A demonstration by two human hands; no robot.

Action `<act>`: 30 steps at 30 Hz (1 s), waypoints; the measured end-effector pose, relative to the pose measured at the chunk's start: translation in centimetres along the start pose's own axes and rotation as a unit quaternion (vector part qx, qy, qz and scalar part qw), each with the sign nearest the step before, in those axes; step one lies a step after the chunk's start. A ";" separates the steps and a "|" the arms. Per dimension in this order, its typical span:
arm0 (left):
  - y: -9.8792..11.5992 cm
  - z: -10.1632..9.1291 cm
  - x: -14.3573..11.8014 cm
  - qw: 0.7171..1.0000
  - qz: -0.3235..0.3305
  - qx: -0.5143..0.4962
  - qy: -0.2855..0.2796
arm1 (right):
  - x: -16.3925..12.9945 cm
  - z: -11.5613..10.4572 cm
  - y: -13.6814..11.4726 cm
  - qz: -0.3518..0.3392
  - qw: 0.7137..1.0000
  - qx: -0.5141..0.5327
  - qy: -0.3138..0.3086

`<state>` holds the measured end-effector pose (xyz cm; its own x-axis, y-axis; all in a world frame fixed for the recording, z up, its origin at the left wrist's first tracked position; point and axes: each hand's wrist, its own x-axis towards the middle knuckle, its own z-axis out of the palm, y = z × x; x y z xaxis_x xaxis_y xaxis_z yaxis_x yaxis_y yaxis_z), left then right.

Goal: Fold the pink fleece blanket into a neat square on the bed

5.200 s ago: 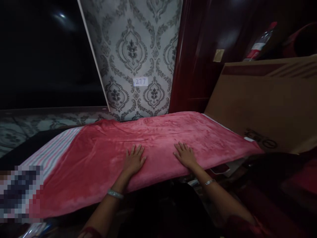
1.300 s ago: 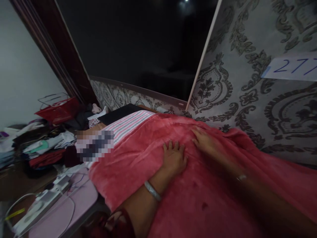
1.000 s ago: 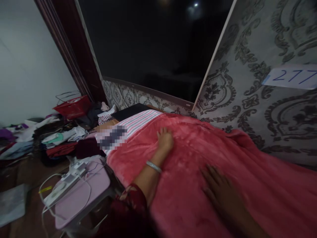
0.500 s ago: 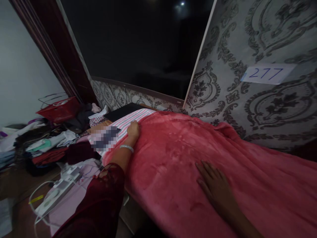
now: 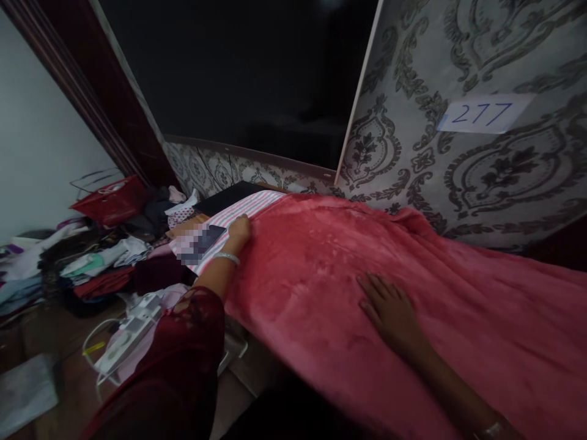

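Having been slid out to ten o'clock, the left hand [image 5: 239, 228] is being pressed open-palmed at the pink fleece blanket's [image 5: 321, 269] edge; the right hand [image 5: 389, 308] is being kept flat mid-blanket, fingers spread.

The room is dim. Behind the work surface runs a wall [image 5: 481, 177] papered in grey damask, with a white slip marked 277 [image 5: 483, 113] stuck on it. Left of that is a large dark pane [image 5: 238, 73], edged by a pale strip, and further left a dark red wooden frame [image 5: 77, 91] against a plain pale wall [image 5: 32, 153]. Low at the far left, piled clothes [image 5: 87, 263] and a red wire basket [image 5: 110, 198] crowd the brown floor [image 5: 50, 342], where a white power strip [image 5: 123, 336] lies.
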<state>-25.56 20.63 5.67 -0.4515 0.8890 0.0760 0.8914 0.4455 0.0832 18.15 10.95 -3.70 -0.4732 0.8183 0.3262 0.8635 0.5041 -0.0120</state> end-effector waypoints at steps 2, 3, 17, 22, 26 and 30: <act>-0.6 -0.1 -1.5 1.000 0.012 0.010 -0.005 | 0.2 -0.3 -0.1 0.004 1.000 0.003 -0.010; -0.8 -0.1 -2.2 1.000 0.016 0.016 -0.006 | 0.3 -0.5 -0.2 0.006 1.000 0.006 -0.016; 0.2 -1.0 -6.0 0.980 0.148 0.058 0.118 | -8.6 -4.4 -4.1 0.039 0.989 0.072 -0.126; 7.5 -0.1 -8.4 0.946 0.306 0.022 0.102 | -9.1 -6.1 -5.4 0.073 0.982 0.095 -0.146; 11.9 2.1 -10.7 0.941 0.335 0.014 0.033 | -8.7 -7.2 -5.7 0.078 0.980 0.117 -0.142; 12.6 3.2 -11.0 0.945 0.325 0.013 0.029 | -8.8 -7.8 -5.7 0.082 0.975 0.165 -0.122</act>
<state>-9.27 16.78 2.74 0.1921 0.9689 0.1561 0.9814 -0.1906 -0.0250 18.75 -1.25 0.85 -0.3958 0.9164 0.0595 0.8472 0.3894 -0.3614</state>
